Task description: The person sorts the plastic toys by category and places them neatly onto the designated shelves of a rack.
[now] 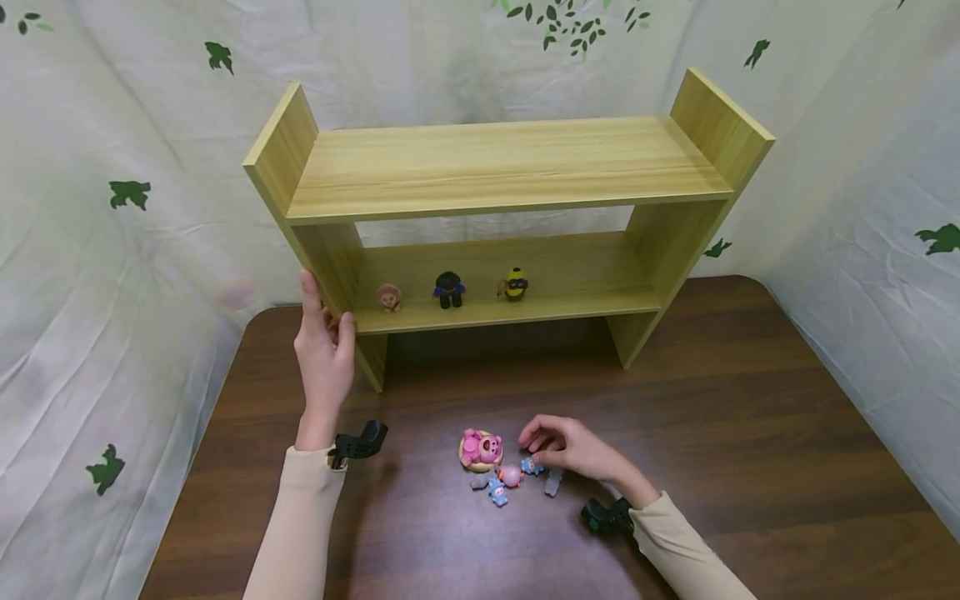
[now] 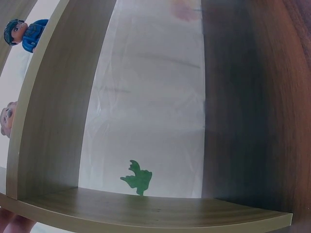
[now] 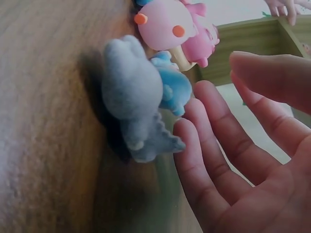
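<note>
Head view: the left hand (image 1: 325, 350) is holding the left side panel of the wooden shelf (image 1: 487, 167), its thumb lying at the front edge and a finger stretching along the outer side; how firmly it is gripping, I cannot tell. The right hand (image 1: 573, 450) is hovering over a small group of toys on the table (image 1: 750, 392), near side of the shelf. Its grip is empty: in the right wrist view, thumb and fingers are curving loosely with a wide gap between them.

The blue toy (image 1: 531, 466) by its fingertips is lying between a round pink toy (image 1: 510, 476) on the left and a grey toy (image 1: 553, 482) on the right; whether a fingertip is touching it, I cannot tell. A pink bear (image 1: 480, 448) is lying farther left. Three figures are standing on the middle board, the yellow figure (image 1: 516, 284) rightmost.

Picking up the blue toy well would probably mean bringing thumb and forefinger down on its two sides, narrowing the gap around it alone, and lifting straight up so that its neighbours are not being knocked. The left hand should be pressing lightly, since jolting the panel could be toppling the figures.

No brand, label or writing is showing legibly.
</note>
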Tool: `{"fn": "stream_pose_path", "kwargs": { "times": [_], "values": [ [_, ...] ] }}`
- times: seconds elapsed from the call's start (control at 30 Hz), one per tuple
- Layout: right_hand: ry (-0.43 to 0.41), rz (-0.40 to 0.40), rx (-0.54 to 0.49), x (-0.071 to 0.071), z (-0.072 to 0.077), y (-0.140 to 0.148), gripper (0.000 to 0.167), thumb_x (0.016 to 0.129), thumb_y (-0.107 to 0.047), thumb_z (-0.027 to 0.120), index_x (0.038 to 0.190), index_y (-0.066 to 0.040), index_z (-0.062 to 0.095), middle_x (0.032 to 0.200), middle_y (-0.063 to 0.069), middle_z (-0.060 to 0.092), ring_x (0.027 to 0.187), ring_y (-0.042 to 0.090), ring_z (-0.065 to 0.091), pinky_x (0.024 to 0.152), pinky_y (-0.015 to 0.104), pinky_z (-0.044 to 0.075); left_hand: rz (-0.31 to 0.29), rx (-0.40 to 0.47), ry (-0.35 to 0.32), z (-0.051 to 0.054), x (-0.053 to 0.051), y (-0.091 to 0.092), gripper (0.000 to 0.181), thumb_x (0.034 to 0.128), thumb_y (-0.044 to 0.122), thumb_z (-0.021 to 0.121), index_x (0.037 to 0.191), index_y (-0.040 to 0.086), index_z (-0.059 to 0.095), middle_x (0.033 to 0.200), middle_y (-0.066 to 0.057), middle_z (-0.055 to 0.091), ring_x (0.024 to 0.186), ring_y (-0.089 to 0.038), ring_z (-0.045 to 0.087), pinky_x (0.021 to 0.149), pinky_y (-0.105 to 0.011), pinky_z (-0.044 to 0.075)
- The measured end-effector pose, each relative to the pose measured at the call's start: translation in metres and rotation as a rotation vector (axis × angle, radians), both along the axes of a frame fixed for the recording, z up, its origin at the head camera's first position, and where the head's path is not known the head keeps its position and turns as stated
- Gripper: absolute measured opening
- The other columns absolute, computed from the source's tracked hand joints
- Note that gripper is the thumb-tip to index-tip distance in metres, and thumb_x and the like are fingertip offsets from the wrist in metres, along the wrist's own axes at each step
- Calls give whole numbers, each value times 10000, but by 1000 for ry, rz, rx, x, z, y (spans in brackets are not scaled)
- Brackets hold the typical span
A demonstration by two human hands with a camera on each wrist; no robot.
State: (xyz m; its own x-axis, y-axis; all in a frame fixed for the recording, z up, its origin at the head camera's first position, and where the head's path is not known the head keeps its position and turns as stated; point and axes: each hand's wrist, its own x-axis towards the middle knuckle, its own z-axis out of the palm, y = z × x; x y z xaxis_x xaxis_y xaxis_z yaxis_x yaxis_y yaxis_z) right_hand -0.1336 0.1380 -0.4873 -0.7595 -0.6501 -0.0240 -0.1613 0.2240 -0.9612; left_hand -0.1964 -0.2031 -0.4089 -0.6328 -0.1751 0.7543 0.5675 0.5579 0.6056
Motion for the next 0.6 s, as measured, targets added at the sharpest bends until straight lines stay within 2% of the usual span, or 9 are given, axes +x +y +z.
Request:
{"fn": "stream_pose_path", "kwargs": {
  "times": [0.13, 0.27, 0.43, 0.6],
  "values": [
    [12, 7, 45, 2, 2, -1, 212, 852, 84, 630, 1062, 77, 600, 1023, 237, 610, 960, 418, 571, 789, 338, 502, -3, 4, 2, -1, 0, 0, 828, 942, -35, 460, 1496, 501, 157, 1296, -200, 497, 762, -278, 505, 558, -176, 313],
    [23, 12, 65, 0, -14, 2, 228, 849, 35, 662, 1072, 14, 621, 1034, 149, 631, 962, 324, 595, 784, 306, 506, -2, 6, 2, -1, -1, 0, 828, 942, -33, 462, 1494, 504, 158, 1281, -199, 507, 750, -274, 503, 560, -173, 319],
    [36, 18, 84, 0, -17, 3, 245, 824, 28, 687, 1057, -30, 636, 1014, 87, 642, 946, 252, 605, 774, 298, 514, 4, 2, 6, -3, -2, 0, 830, 941, -35, 463, 1495, 502, 159, 1257, -200, 521, 730, -268, 496, 560, -172, 322],
    [73, 12, 135, 1, -17, 1, 271, 802, 51, 703, 1044, -57, 646, 973, 35, 638, 906, 200, 599, 749, 282, 515, 2, 10, 9, -5, -2, -1, 830, 937, -48, 459, 1499, 490, 169, 1315, -163, 502, 770, -275, 516, 563, -175, 322]
  ]
}}
